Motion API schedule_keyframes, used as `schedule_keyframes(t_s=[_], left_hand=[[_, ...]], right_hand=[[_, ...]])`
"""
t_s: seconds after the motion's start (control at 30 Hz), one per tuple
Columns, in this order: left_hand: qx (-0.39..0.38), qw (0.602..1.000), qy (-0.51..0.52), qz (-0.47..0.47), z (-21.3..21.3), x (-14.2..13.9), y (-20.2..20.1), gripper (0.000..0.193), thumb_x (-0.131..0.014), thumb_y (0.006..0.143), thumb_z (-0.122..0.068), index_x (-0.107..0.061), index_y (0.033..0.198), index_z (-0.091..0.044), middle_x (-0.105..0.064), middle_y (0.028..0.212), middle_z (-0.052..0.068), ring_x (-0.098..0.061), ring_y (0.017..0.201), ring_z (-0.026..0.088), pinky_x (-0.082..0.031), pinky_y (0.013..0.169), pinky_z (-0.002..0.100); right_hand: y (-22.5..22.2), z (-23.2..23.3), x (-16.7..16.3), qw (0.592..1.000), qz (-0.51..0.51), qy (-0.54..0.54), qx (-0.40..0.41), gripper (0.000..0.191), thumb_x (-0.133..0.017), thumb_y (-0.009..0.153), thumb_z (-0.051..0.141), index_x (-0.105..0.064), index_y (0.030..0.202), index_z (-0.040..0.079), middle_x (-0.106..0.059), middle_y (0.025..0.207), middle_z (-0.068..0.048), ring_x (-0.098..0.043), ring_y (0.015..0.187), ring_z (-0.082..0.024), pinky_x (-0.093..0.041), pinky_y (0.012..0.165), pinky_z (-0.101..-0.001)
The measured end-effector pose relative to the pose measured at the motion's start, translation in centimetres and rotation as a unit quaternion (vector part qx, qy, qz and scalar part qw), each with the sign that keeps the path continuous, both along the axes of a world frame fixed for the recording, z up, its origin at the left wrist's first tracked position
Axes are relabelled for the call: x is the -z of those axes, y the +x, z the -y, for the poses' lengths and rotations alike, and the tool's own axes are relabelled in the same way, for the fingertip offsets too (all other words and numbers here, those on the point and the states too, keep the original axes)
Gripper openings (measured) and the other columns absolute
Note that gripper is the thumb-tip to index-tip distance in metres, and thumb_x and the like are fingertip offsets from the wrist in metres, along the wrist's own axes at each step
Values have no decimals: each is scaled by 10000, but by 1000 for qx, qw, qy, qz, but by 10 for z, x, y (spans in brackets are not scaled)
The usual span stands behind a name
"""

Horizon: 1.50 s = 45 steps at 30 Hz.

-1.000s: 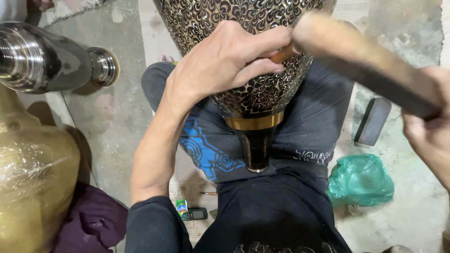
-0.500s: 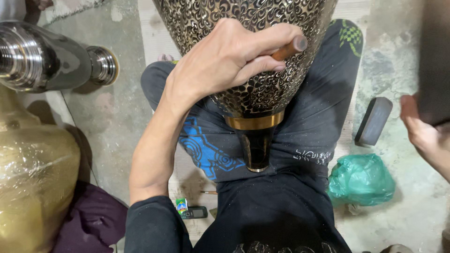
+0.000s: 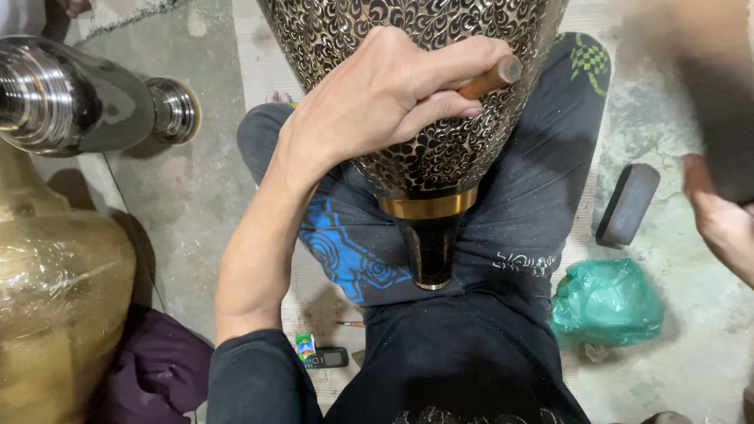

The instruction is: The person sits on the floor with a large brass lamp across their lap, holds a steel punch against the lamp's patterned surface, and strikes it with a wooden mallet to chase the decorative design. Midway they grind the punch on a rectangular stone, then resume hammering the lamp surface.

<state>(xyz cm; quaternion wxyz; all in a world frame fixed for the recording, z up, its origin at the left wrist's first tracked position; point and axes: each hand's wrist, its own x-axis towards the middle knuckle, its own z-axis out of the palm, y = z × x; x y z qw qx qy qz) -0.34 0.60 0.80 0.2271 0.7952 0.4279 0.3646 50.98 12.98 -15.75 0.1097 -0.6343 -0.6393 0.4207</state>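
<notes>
The left hand (image 3: 385, 102) is closed around a wooden-handled tool (image 3: 491, 78), pressed against the engraved vase (image 3: 440, 149) beneath it. The right hand (image 3: 726, 228), far right, is blurred; its grip cannot be told.

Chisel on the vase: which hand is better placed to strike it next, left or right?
Right, probably. The left hand is wrapped around the chisel, pressed to the engraved vase. The right hand is off the vase, raised at the frame edge under a blurred dark tool.

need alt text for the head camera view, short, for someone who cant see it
Seen from above, a seated person's left hand presses a wooden-handled tool against a large engraved metal vase resting in their lap. The right hand is blurred at the right edge. A green bag and a dark block lie on the concrete floor.
</notes>
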Motion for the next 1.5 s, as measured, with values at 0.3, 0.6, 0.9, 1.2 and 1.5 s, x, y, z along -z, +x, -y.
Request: schedule_keyframes(t_s=[0.3, 0.6, 0.9, 1.2, 1.5], left_hand=[[-4, 1000, 8, -21, -3, 2, 0, 309, -728, 1075, -157, -520, 1299, -112, -685, 891, 59, -683, 744, 295, -496, 662, 397], [11, 1000, 14, 8, -5, -2, 1, 320, -716, 1032, -109, -525, 1287, -94, -707, 976, 68, -683, 785, 319, -510, 690, 413], [6, 1000, 16, -12, -6, 2, 0, 318, -737, 1049, -146, -547, 1302, -112, -687, 910, 87, -652, 751, 336, -498, 710, 430], [9, 1000, 22, -19, -6, 7, -2, 339, -751, 1041, -157, -571, 1325, -114, -674, 897, 105, -637, 757, 347, -492, 702, 433], [63, 997, 5, 36, -24, 3, -12, 379, -752, 1017, -94, -543, 1333, -92, -698, 1021, 91, -732, 956, 266, -555, 857, 417]], right_hand=[[-16, 1, -17, 987, 58, 88, -122, 274, -561, 1143, 151, -601, 1221, -108, -653, 1071, -216, -633, 989, -305, -522, 903, -409], [-25, 4, -32, 972, 53, 141, -183, 238, -596, 1146, 147, -584, 1154, -90, -640, 962, -193, -619, 870, -256, -527, 838, -366], [-27, 8, -46, 972, 88, 124, -182, 227, -587, 1141, 156, -589, 1203, -63, -632, 980, -173, -608, 852, -244, -513, 821, -356], [-37, 22, -81, 939, 199, 142, -241, 180, -610, 1130, 152, -613, 1238, 8, -636, 969, -106, -635, 817, -183, -502, 760, -315], [-127, 61, -147, 931, 136, 236, -241, 438, -698, 934, -44, -627, 1364, -6, -677, 937, -187, -670, 795, -257, -521, 726, -351]])
